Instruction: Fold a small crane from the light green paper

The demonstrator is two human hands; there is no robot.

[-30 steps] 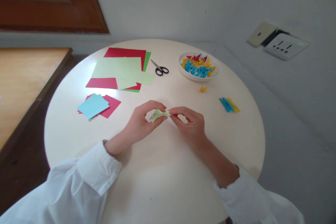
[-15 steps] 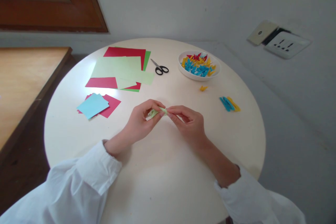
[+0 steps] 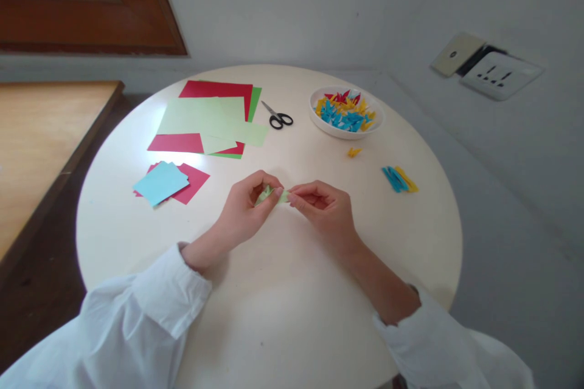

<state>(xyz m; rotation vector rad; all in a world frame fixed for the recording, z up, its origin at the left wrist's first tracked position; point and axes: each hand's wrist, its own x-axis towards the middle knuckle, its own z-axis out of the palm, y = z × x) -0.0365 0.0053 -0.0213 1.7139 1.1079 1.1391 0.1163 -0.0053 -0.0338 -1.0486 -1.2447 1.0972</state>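
A small folded piece of light green paper (image 3: 283,196) is held between my two hands above the middle of the round white table (image 3: 274,292). My left hand (image 3: 250,202) pinches its left part between thumb and fingers, which cover some of the folds. At the right end, the thumb and fingertips of my right hand (image 3: 326,209) are closed on the same paper. Beyond the right hand lies a single small yellow folded paper piece (image 3: 354,152).
A white bowl (image 3: 340,134) at the back holds many small folded paper cranes. Black-handled scissors (image 3: 277,118) lie beside large green and red sheets (image 3: 201,115). Small blue and red squares (image 3: 162,183) are stacked at left; blue and yellow folded strips (image 3: 399,179) lie at right.
My right fingers have shifted slightly, and more of the light green paper shows between the hands. Both hands still hold it in nearly the same place.
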